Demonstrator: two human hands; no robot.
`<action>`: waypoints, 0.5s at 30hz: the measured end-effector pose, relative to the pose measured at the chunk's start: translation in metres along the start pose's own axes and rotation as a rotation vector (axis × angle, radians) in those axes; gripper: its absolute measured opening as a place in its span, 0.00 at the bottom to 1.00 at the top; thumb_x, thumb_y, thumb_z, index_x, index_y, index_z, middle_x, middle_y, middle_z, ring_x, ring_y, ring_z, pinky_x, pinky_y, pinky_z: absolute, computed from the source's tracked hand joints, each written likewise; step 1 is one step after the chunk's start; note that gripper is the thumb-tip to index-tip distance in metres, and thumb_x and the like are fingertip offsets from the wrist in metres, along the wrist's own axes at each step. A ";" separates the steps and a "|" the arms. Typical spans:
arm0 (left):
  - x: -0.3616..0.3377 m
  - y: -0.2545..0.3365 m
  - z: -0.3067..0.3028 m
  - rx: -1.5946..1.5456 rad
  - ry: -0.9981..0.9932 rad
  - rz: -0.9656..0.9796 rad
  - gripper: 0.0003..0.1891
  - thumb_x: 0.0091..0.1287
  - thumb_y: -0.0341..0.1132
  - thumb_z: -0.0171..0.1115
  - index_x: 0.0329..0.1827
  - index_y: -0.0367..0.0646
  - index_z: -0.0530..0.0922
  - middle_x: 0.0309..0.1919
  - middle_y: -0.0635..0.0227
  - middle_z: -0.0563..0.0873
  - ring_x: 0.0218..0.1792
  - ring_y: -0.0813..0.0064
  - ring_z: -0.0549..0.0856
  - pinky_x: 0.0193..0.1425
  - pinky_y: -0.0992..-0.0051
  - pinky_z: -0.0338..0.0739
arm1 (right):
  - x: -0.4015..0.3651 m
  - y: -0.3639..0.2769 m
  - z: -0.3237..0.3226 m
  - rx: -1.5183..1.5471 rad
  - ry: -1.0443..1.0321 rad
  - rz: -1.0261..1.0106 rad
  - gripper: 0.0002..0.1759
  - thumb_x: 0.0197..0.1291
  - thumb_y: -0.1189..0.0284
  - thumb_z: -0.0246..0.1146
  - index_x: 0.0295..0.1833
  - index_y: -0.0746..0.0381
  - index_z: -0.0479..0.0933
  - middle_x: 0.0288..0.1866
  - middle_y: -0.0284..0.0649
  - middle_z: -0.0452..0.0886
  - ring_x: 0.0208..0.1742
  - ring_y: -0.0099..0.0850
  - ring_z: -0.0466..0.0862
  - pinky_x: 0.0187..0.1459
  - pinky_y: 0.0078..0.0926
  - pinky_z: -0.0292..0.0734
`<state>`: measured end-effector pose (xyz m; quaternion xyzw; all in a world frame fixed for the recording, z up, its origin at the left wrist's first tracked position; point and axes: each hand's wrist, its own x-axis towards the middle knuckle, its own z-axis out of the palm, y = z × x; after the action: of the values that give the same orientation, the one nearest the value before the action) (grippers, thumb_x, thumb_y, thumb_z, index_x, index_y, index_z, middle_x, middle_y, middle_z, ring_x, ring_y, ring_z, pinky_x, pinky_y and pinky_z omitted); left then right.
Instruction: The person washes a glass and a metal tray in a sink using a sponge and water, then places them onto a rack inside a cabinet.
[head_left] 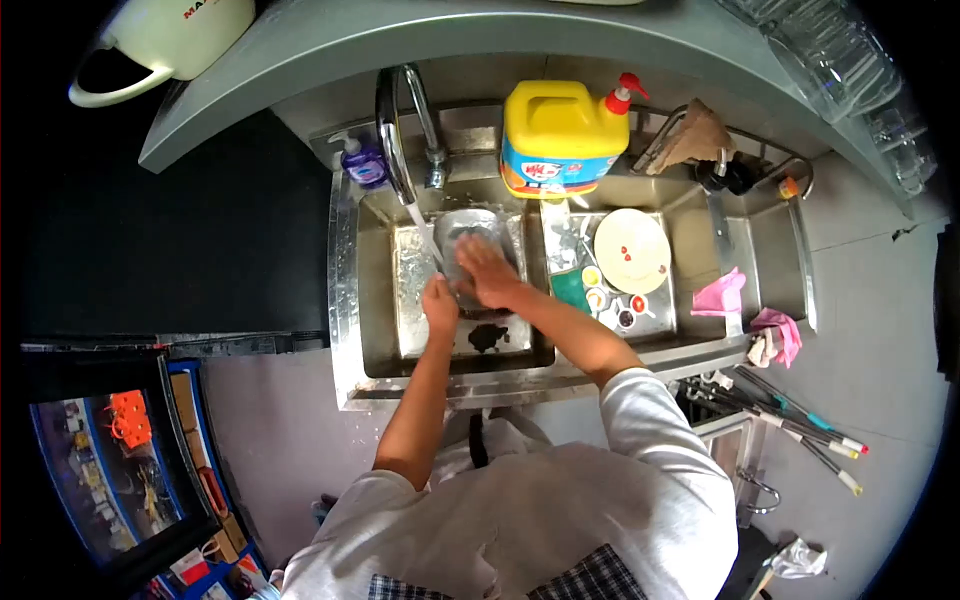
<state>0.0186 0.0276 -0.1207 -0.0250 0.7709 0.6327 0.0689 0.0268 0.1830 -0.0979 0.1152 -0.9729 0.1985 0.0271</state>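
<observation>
Over the left sink basin (380, 300), my left hand (439, 303) has its fingers closed at the lower left edge of a shiny metal container (470, 220). Water from the curved faucet (392, 140) runs down beside that container. My right hand (484, 268) lies with fingers spread on the container's surface. A dark patch (488, 337) shows on the basin floor below my hands. In the right basin are a pale round plate (632, 251) with small red bits, a green scouring pad (569, 290) and several small cups.
Behind the basins stand a yellow detergent jug (560, 140) and a purple soap bottle (365, 165). Pink cloths (720, 295) hang at the right. A grey shelf (450, 38) crosses above, holding a cream mug (185, 35) and glasses (830, 60). Poles (800, 420) lie lower right.
</observation>
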 end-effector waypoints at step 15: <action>0.005 -0.003 -0.034 -0.406 0.088 -0.344 0.12 0.60 0.20 0.60 0.47 0.36 0.77 0.39 0.69 0.83 0.41 0.74 0.79 0.48 0.75 0.72 | -0.116 0.012 -0.101 -0.126 -0.127 0.770 0.43 0.49 0.65 0.68 0.70 0.57 0.56 0.59 0.53 0.66 0.55 0.53 0.73 0.53 0.48 0.71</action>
<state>0.0115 -0.0061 -0.1183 -0.1964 0.6150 0.7516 0.1353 0.1370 0.2578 -0.0213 -0.2478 -0.9550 0.1266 -0.1027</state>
